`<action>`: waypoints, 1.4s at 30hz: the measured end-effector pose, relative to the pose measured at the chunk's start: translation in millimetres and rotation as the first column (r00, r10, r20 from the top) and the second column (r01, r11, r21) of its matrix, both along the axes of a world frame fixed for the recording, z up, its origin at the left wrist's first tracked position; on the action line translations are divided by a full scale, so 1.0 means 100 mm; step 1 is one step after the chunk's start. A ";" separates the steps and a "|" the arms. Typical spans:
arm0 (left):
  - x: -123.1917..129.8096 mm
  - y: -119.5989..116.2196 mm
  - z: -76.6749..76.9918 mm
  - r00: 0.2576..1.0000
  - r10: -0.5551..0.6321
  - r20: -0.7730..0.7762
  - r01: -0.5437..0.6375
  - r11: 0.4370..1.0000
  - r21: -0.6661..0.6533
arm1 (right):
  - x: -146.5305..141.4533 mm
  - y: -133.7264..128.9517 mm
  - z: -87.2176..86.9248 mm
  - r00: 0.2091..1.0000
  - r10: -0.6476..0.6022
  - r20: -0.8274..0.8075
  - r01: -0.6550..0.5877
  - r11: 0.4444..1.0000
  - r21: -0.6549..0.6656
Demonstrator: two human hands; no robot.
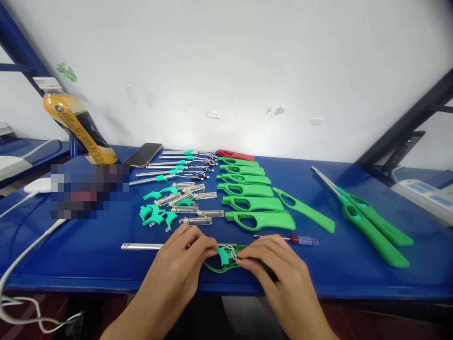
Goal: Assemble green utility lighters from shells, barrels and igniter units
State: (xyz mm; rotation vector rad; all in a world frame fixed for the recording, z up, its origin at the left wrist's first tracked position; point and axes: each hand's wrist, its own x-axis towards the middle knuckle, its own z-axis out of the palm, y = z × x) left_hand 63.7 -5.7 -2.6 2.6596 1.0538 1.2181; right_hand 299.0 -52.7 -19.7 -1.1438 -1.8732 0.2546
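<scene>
An opened green lighter shell (221,270) lies at the table's front edge between my hands. Its silver metal tube (141,246) points left, and a teal trigger (222,256) sits within the shell. My left hand (179,264) is closed at the tube end, thumb and fingertips holding the shell beside the trigger. With thumb and index finger, my right hand (278,264) pinches the thin white wires (231,250) over the shell; the wire ends are hidden by the fingers. A screwdriver (300,240) lies just beyond my right hand.
Behind are loose teal triggers (155,215), clear fuel tanks (198,221), metal tubes with wires (152,180) and green shell halves (262,220). Two long green lighters (378,231) lie right. A phone (144,155), yellow bottle (79,120) and white cable (31,243) are left.
</scene>
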 end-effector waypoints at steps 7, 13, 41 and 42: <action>0.00 0.00 -0.03 1.000 -0.008 0.010 0.008 1.000 -0.012 | 0.01 0.00 0.00 1.000 -0.009 0.004 0.009 1.000 0.009; 0.00 0.00 -0.03 1.000 0.002 0.016 -0.001 0.999 -0.032 | 0.00 -0.01 -0.01 0.999 -0.033 0.003 0.032 0.999 0.036; 0.00 -0.06 -0.09 1.000 -0.018 0.019 0.019 0.998 -0.057 | -0.03 -0.02 -0.06 0.997 -0.078 0.008 0.078 0.995 0.063; 0.00 -0.06 -0.09 1.000 -0.020 0.018 0.021 0.998 -0.060 | -0.03 -0.02 -0.06 0.997 -0.082 0.008 0.081 0.995 0.064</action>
